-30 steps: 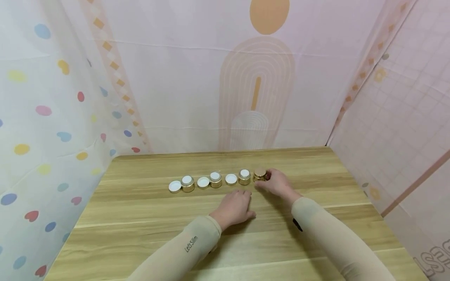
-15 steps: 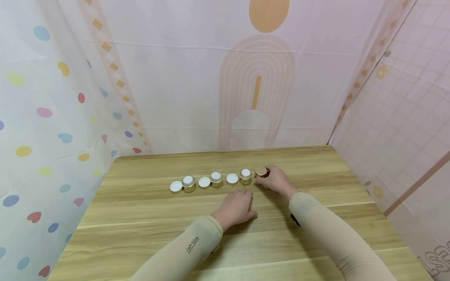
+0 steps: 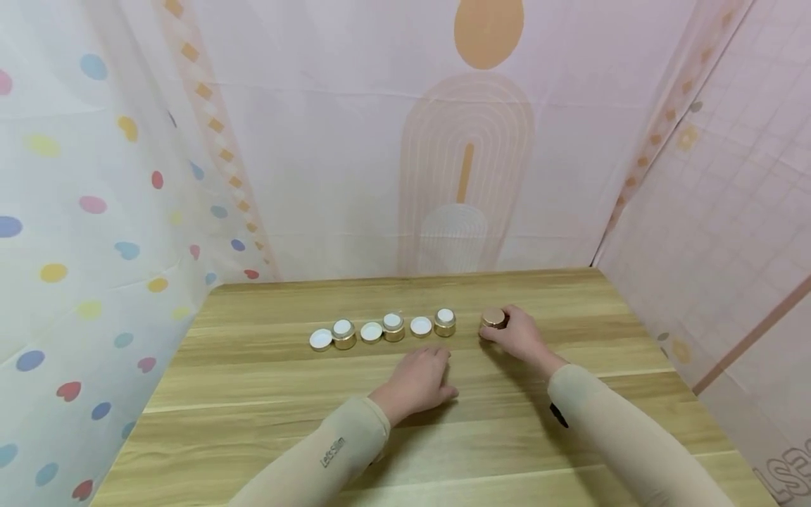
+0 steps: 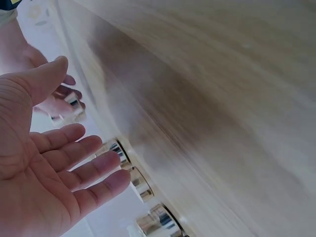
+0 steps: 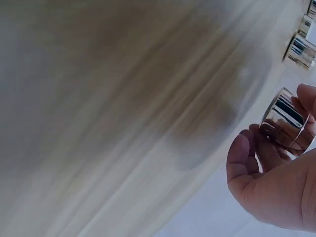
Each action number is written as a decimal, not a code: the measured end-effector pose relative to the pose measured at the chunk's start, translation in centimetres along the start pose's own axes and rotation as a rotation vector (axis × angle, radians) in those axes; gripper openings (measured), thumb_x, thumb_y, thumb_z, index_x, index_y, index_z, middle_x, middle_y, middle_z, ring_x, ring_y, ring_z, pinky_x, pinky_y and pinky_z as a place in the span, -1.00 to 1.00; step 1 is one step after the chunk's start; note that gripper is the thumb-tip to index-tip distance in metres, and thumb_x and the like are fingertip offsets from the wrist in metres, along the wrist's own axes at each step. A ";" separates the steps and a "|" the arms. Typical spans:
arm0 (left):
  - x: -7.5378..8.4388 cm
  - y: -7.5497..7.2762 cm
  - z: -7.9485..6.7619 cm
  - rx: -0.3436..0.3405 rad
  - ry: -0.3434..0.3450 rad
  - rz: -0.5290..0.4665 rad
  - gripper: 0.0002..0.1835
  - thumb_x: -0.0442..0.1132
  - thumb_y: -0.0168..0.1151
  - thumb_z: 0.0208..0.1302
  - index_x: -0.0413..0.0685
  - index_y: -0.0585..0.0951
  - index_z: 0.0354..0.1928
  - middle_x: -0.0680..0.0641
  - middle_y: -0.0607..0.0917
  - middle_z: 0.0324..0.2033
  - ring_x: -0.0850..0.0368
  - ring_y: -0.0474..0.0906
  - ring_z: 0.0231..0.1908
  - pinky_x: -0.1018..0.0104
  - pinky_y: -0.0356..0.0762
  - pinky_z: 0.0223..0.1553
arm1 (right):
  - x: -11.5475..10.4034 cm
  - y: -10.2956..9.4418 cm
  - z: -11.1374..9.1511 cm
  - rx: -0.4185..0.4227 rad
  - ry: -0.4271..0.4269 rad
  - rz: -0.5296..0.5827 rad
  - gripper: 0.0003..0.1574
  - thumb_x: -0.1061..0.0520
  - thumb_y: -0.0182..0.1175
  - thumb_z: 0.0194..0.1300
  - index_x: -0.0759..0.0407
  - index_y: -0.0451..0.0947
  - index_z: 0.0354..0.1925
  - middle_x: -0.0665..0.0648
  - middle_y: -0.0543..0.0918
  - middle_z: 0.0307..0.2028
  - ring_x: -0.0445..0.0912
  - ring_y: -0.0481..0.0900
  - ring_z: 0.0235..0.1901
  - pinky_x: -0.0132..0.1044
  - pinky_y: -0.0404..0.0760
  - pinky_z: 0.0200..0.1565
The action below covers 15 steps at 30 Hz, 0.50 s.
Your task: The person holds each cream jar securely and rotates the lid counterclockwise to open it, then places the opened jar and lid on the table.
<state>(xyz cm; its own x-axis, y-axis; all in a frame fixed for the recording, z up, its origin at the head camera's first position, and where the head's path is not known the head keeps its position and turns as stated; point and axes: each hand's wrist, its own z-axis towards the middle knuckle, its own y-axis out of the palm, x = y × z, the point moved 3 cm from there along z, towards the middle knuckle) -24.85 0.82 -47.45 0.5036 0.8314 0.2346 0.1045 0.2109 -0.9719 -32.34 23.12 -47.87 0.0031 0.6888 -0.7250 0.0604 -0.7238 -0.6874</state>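
My right hand [image 3: 518, 336] grips a small gold jar [image 3: 493, 318] with its gold lid on, at the right end of a row. In the right wrist view, thumb and fingers curl round the shiny jar [image 5: 285, 116]. My left hand [image 3: 415, 380] is over the table, palm down, in front of the row, holding nothing. Its fingers [image 4: 94, 170] are spread and nearly straight in the left wrist view. Left of the held jar stands a gold jar without its lid [image 3: 445, 322], white on top, with an upturned white-lined lid [image 3: 421, 326] beside it.
Farther left are two more lidless gold jars, the middle one [image 3: 393, 327] and the leftmost one [image 3: 344, 334]. Each has an upturned lid at its left, a nearer lid [image 3: 372, 332] and an end lid [image 3: 321, 340]. Patterned cloth [image 3: 317, 176] hangs behind the wooden table [image 3: 253, 422].
My right hand has moved to the right with the lidded gold jar, widening the gap to the neighbouring jar. The left hand has barely moved.
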 end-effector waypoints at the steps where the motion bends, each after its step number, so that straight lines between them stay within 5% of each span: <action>1: -0.3 -0.1 -0.3 0.008 -0.002 -0.020 -0.28 0.12 0.49 0.33 -0.22 0.55 0.34 -0.21 0.72 0.24 -0.13 0.65 0.29 0.01 0.61 0.38 | 0.0 -0.1 -0.3 -0.004 -0.004 0.010 -0.40 -0.02 0.45 0.33 0.30 0.55 0.16 0.23 0.70 -0.06 0.01 0.62 -0.12 -0.23 0.62 -0.12; 9: -2.9 -1.1 -3.4 0.033 -0.114 -0.362 -0.28 0.08 0.44 0.40 -0.17 0.52 0.44 -0.18 0.67 0.36 -0.20 0.62 0.34 -0.13 0.58 0.39 | -1.6 -0.5 -2.6 -0.036 -0.090 0.137 -0.51 -0.06 0.52 0.26 0.19 0.62 -0.01 0.15 0.73 -0.14 -0.05 0.62 -0.14 -0.28 0.59 -0.11; 15: -3.2 -2.7 -5.0 0.104 -0.142 -0.561 -0.35 0.09 0.41 0.43 -0.06 0.55 0.43 -0.11 0.69 0.33 -0.19 0.64 0.28 -0.17 0.65 0.29 | -3.6 0.9 -4.8 -0.143 -0.159 0.242 -0.63 0.01 0.55 0.27 0.14 0.65 -0.09 0.09 0.75 -0.19 -0.07 0.58 -0.21 -0.34 0.57 -0.22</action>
<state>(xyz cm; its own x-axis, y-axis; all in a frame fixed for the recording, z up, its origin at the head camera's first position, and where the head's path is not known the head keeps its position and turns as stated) -22.46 -5.05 -45.64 0.2747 0.6374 0.7199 0.2337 0.6819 -0.6931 -27.51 20.20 -45.72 -0.1211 0.4738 -0.8723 0.2169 -0.8449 -0.4890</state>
